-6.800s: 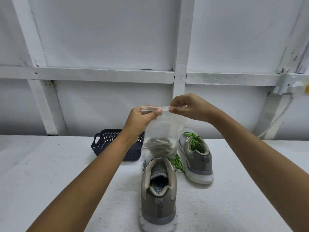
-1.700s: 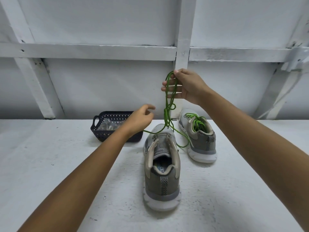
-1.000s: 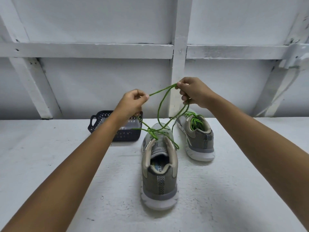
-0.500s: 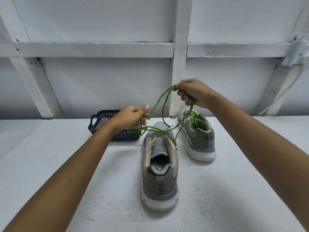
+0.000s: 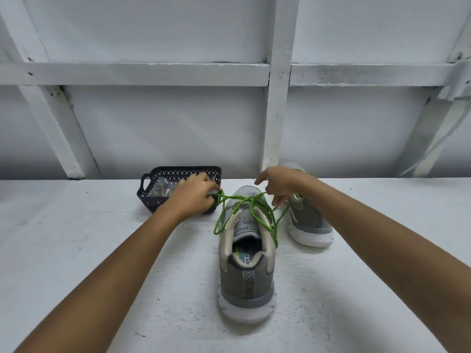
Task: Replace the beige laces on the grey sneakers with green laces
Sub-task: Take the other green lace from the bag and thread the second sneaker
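While the unlaced sneaker [image 5: 246, 271] stands heel-first in the lower middle of the frame, a loose green lace [image 5: 251, 199] lies draped in loops across its open top and down both of its sides. The left hand [image 5: 193, 197], at the centre left, has its fingers curled tight on one part of the lace, right in front of a dark basket [image 5: 153, 197] that holds a clear bag [image 5: 161, 188]. The right hand [image 5: 280, 183], just right of centre, pinches another part of the lace from above, its forefinger sticking out to the left. A second sneaker [image 5: 312, 225] stands behind that hand, right of the first one and apart from it, with green showing at its top. Everything rests on a white table [image 5: 76, 250] against a white panelled wall [image 5: 163, 128].
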Tool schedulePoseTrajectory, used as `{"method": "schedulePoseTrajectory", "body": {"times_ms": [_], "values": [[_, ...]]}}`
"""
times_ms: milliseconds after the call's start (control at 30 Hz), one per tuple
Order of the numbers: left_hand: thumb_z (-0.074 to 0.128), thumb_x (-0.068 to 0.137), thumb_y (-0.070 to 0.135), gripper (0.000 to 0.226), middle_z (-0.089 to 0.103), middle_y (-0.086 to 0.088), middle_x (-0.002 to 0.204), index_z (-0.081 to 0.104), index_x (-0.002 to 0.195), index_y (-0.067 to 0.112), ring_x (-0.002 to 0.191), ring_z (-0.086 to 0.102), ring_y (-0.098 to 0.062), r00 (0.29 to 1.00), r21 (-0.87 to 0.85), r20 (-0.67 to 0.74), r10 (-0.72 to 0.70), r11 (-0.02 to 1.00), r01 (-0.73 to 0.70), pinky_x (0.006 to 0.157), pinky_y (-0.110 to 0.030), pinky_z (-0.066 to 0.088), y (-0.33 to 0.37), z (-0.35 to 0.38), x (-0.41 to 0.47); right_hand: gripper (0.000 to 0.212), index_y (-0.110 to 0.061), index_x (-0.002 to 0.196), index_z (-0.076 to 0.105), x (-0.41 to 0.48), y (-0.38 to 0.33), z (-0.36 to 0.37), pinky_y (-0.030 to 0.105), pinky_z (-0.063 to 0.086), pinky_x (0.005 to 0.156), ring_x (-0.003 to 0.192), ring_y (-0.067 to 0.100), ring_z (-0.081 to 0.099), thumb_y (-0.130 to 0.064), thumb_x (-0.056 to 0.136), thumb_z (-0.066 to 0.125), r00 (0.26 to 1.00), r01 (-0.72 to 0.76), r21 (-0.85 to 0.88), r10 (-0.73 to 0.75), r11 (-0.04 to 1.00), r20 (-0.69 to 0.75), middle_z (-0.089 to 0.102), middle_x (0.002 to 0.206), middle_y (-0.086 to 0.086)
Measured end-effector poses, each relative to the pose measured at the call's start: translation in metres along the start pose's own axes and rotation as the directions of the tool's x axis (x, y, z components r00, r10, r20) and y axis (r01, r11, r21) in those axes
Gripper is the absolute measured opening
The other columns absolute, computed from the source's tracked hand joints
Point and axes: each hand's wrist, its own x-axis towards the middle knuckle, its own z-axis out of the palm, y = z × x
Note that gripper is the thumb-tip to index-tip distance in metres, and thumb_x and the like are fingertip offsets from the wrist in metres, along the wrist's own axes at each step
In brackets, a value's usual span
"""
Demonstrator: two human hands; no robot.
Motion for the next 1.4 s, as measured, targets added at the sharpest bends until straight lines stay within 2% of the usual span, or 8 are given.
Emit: {"method": "schedulePoseTrajectory", "body": {"times_ms": [300, 467, 567, 633, 700, 933, 1167, 1400], "values": [[0.053, 0.093, 0.029, 0.02, 0.06, -0.002, 0.107, 0.065, 0.104, 0.017, 0.104, 0.054, -0.022, 0.995, -0.146, -0.092, -0.042, 0.989, 0.028, 0.094, -0.041, 0.04, -0.005, -0.003, -0.002, 0.02, -0.002, 0.098, 0.069, 0.02, 0.011, 0.023, 0.035, 0.054, 0.075, 0.088, 0.034, 0.064, -0.005, 0.086, 0.054, 0.966, 0.068, -0.439, -0.17, 0.896, -0.197, 0.068, 0.096, 0.018], [0.055, 0.094, 0.02, 0.017, 0.063, 0.0, 0.085, 0.067, 0.101, 0.01, 0.078, 0.059, -0.016, 0.978, -0.531, -0.115, -0.177, 0.843, 0.09, 0.07, -0.027, 0.045, -0.002, -0.028, 0.001, 0.022, 0.002, 0.073, 0.058, 0.005, 0.002, -0.005, 0.015, 0.043, 0.04, 0.039, 0.012, 0.055, -0.007, 0.091, 0.047, 0.964, -0.008, 0.228, 0.068, 0.974, -0.257, 0.061, 0.055, 0.008], [0.052, 0.096, 0.015, 0.013, 0.058, 0.0, 0.07, 0.062, 0.095, 0.007, 0.056, 0.05, -0.01, 0.945, -0.855, -0.003, -0.327, 0.491, 0.167, 0.05, -0.019, 0.043, -0.008, -0.044, 0.006, 0.027, 0.0, 0.072, 0.049, -0.009, -0.005, -0.037, 0.018, 0.047, 0.037, 0.035, 0.01, 0.053, -0.005, 0.097, 0.042, 0.952, 0.086, 0.878, 0.222, 0.471, -0.212, 0.057, 0.055, 0.011], [0.051, 0.096, 0.012, 0.012, 0.059, 0.001, 0.061, 0.06, 0.087, 0.01, 0.049, 0.05, -0.006, 0.899, -0.975, 0.062, -0.433, 0.165, 0.147, 0.044, -0.016, 0.042, -0.015, -0.054, 0.01, 0.023, 0.001, 0.078, 0.045, -0.02, -0.009, -0.057, 0.024, 0.055, 0.046, 0.048, 0.017, 0.061, -0.002, 0.099, 0.037, 0.936, 0.222, 0.972, 0.26, 0.079, -0.235, 0.056, 0.066, 0.016], [0.051, 0.095, 0.011, 0.015, 0.062, 0.004, 0.052, 0.057, 0.082, 0.011, 0.044, 0.054, -0.004, 0.856, -0.996, 0.088, -0.509, -0.022, 0.089, 0.042, -0.016, 0.043, -0.02, -0.062, 0.012, 0.019, 0.001, 0.083, 0.044, -0.028, -0.013, -0.071, 0.029, 0.058, 0.051, 0.06, 0.024, 0.065, 0.001, 0.099, 0.033, 0.902, 0.339, 0.939, 0.302, -0.057, -0.308, 0.058, 0.076, 0.021], [0.052, 0.093, 0.004, 0.014, 0.067, 0.002, 0.054, 0.058, 0.081, 0.005, 0.046, 0.061, -0.004, 0.904, -0.976, 0.213, -0.371, -0.115, 0.183, 0.046, -0.014, 0.049, -0.001, -0.063, 0.006, 0.012, -0.004, 0.091, 0.052, -0.038, -0.029, -0.042, 0.022, 0.053, 0.048, 0.051, 0.014, 0.065, -0.011, 0.097, 0.045, 0.988, 0.038, 0.785, 0.092, 0.619, -0.121, 0.067, 0.074, 0.011], [0.049, 0.092, -0.001, 0.014, 0.07, -0.001, 0.063, 0.061, 0.085, 0.0, 0.054, 0.065, -0.005, 0.938, -0.924, 0.283, -0.201, -0.319, 0.211, 0.053, -0.014, 0.053, 0.015, -0.074, 0.009, 0.022, 0.002, 0.116, 0.043, -0.015, -0.06, 0.026, 0.04, 0.054, 0.083, 0.104, 0.041, 0.062, -0.013, 0.1, 0.04, 0.926, -0.076, 0.769, -0.241, 0.635, 0.291, 0.06, 0.116, 0.03], [0.051, 0.091, -0.001, 0.011, 0.07, -0.001, 0.066, 0.062, 0.088, 0.001, 0.058, 0.066, -0.006, 0.943, -0.894, 0.198, -0.267, -0.444, 0.061, 0.054, -0.015, 0.053, 0.009, -0.08, 0.005, 0.016, -0.006, 0.107, 0.055, 0.014, -0.031, 0.017, 0.037, 0.05, 0.078, 0.093, 0.026, 0.053, -0.016, 0.095, 0.051, 0.999, -0.019, 0.69, 0.045, 0.723, -0.02, 0.053, 0.109, 0.013]]}}
